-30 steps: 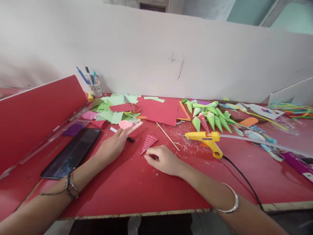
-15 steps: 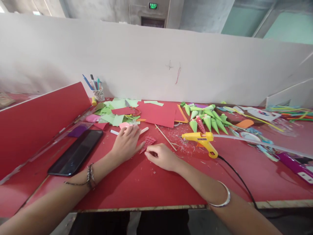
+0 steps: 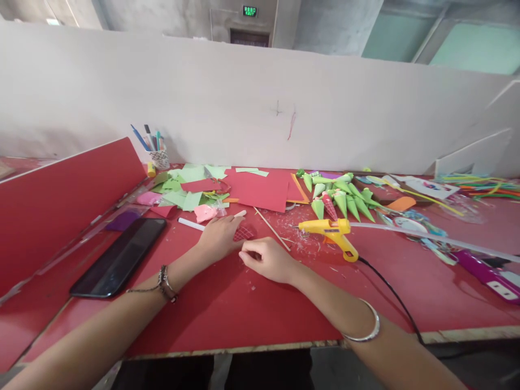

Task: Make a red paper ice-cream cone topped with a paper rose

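My left hand [image 3: 221, 237] lies over the table with its fingers stretched out, beside and partly over a red piece of paper with a white grid [image 3: 244, 233]. Its thumb side is close to my right hand [image 3: 267, 260]. The right hand rests on the table with fingers curled and thumb and forefinger drawn together; what is in them, if anything, is hidden. Partly behind my left hand are a white pen [image 3: 190, 223] and a small bag of pink clay [image 3: 206, 212].
A yellow glue gun [image 3: 335, 233] with a long glue stick lies to the right, near several green paper cones [image 3: 341, 200]. A black phone [image 3: 119, 257] is at left. Red paper sheets [image 3: 260, 188], a wooden stick [image 3: 272, 229] and a pen cup [image 3: 158, 157] stand farther back.
My left hand has moved right and slightly down, off the pink clay and to the gridded paper. My right hand stays nearly still. The view has shifted slightly.
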`<state>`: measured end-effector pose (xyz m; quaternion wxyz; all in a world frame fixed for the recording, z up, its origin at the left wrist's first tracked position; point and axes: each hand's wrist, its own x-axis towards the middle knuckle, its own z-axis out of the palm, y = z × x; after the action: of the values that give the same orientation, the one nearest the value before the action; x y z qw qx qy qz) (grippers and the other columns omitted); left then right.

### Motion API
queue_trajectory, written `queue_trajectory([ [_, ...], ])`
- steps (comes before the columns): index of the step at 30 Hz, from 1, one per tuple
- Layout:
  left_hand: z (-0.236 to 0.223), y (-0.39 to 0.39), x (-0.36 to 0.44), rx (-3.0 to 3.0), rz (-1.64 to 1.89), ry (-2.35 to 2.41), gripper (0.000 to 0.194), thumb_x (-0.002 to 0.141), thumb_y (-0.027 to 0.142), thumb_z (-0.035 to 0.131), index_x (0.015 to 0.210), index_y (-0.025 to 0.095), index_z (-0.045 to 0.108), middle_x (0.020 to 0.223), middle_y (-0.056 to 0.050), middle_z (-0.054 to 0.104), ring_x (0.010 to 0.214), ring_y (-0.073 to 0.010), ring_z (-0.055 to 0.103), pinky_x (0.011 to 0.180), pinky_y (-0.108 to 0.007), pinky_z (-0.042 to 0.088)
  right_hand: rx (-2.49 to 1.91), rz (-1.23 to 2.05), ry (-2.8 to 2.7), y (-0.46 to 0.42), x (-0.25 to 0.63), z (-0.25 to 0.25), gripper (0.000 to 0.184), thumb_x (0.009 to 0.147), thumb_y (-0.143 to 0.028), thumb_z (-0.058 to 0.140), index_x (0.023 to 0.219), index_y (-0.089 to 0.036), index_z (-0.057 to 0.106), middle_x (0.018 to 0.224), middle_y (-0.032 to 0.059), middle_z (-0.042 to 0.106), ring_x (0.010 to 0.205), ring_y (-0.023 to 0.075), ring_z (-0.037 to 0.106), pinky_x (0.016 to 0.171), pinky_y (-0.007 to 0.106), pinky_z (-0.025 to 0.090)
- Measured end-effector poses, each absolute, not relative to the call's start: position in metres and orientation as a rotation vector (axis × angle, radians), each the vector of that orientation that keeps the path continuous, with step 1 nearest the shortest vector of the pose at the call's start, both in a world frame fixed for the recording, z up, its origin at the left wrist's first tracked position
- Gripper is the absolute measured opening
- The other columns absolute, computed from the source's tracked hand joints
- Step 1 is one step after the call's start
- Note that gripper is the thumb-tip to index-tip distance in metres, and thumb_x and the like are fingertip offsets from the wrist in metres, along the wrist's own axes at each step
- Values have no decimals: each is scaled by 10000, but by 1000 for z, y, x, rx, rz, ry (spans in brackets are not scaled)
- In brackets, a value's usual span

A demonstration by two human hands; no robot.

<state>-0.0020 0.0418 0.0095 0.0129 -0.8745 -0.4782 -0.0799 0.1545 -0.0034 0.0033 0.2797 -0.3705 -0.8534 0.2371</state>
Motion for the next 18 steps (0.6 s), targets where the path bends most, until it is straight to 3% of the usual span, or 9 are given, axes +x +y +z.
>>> queue_trajectory([
  [9, 8, 61, -35, -2743, -266, -1626, 498, 782, 351, 491, 1261, 279, 376, 1030, -47, 561, 885, -193, 554, 648, -247, 420, -980, 624, -2255, -1, 155, 2, 241, 811, -234, 402, 577, -176, 412, 526, -47, 377, 498, 73, 360, 506, 198, 254],
  [12, 8, 60, -40, -2680, -232, -1633, 473, 796, 370, 475, 1245, 253, 384, 1064, -51, 550, 904, -190, 554, 654, -241, 424, -1010, 614, -2207, 2, 156, 0, 236, 816, -244, 399, 592, -176, 424, 534, -47, 378, 497, 71, 365, 505, 193, 266],
  [18, 12, 59, -43, -2478, -168, -1707, 372, 825, 381, 417, 1111, 153, 477, 1018, -123, 581, 899, -266, 569, 665, -319, 428, -1140, 387, -2213, 3, 155, 11, 180, 840, -261, 384, 717, -181, 486, 586, -35, 472, 519, 74, 418, 521, 186, 295],
])
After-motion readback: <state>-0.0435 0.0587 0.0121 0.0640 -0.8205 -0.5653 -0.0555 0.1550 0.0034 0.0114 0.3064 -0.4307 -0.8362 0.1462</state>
